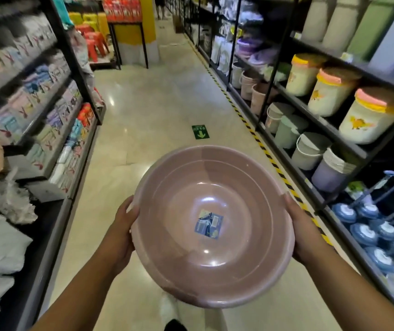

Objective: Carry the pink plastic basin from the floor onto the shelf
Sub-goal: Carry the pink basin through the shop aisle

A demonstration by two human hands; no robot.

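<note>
The pink plastic basin (212, 225) is round and shallow, with a blue label stuck at the centre of its bottom. It is held up off the floor in front of me, mouth facing up. My left hand (123, 232) grips its left rim and my right hand (303, 232) grips its right rim. The dark metal shelf (348, 149) with plastic buckets and bins runs along the right side of the aisle, apart from the basin.
A shelf of packaged cloth goods (48, 120) lines the left side. The glossy tiled aisle floor (148, 111) stretches ahead, with a green arrow sticker (200, 132) and yellow-black tape (250, 125) along the right shelf base. Red and yellow stools (93, 37) stand far ahead.
</note>
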